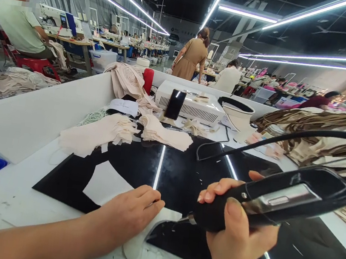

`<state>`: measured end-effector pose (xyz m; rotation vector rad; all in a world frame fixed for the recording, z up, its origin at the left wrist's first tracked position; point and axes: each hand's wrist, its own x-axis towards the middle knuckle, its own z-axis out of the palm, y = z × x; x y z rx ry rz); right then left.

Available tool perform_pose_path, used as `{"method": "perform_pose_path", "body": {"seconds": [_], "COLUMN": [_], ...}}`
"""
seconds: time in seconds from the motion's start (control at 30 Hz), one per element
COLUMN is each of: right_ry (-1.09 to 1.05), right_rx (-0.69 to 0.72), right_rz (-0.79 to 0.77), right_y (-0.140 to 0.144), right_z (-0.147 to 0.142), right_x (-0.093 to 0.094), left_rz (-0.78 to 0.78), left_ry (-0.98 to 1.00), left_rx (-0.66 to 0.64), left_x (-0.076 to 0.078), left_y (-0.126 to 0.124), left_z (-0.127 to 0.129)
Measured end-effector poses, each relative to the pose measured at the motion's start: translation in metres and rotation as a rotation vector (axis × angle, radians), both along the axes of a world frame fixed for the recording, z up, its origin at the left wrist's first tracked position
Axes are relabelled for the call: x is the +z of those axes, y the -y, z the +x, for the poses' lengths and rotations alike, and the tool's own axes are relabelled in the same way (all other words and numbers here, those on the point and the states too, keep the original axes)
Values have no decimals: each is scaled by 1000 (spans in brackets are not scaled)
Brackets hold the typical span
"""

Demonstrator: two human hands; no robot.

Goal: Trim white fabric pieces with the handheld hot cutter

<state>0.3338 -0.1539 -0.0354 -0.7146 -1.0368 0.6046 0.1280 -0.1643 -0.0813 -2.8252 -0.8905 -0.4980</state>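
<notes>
My left hand (131, 211) is closed, its fingers pressed together on a pale fabric piece (165, 215) that lies over the black board (181, 182). Part of that piece is hidden under the hand. My right hand (237, 241) wraps round a black corded hand tool (292, 200) with a silver panel. Its thin metal tip (186, 219) points left and reaches the right end of the pale piece; whether they touch, I cannot tell. A white, curved flat piece (106, 182) lies just beyond my left hand.
Two stacks of pale fabric pieces (95, 133) (166, 133) lie at the board's far edge. Behind them a phone (175, 104) leans on a white vented box (192, 102). Brown strips (290, 116) are heaped right. The tool's cable (301, 134) arcs rightward. Several people sit or stand beyond.
</notes>
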Motion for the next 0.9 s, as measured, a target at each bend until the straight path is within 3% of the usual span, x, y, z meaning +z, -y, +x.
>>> {"method": "perform_pose_path", "body": {"seconds": [0.23,0.6,0.9], "right_ry": [-8,-77,-33], "right_rx": [-43,-55,-4], "right_rz": [-4,54,37], "right_y": [10,3,-7], "right_z": [-3,-5,-11], "right_x": [-1,6,-2], "left_rz": [20,24,25], "left_ry": [4,-20,75], "left_rx": [90,64,114], "left_x": [-17,-12,-9], "left_y": [9,10,15], "left_z": [3,-1,-1]}}
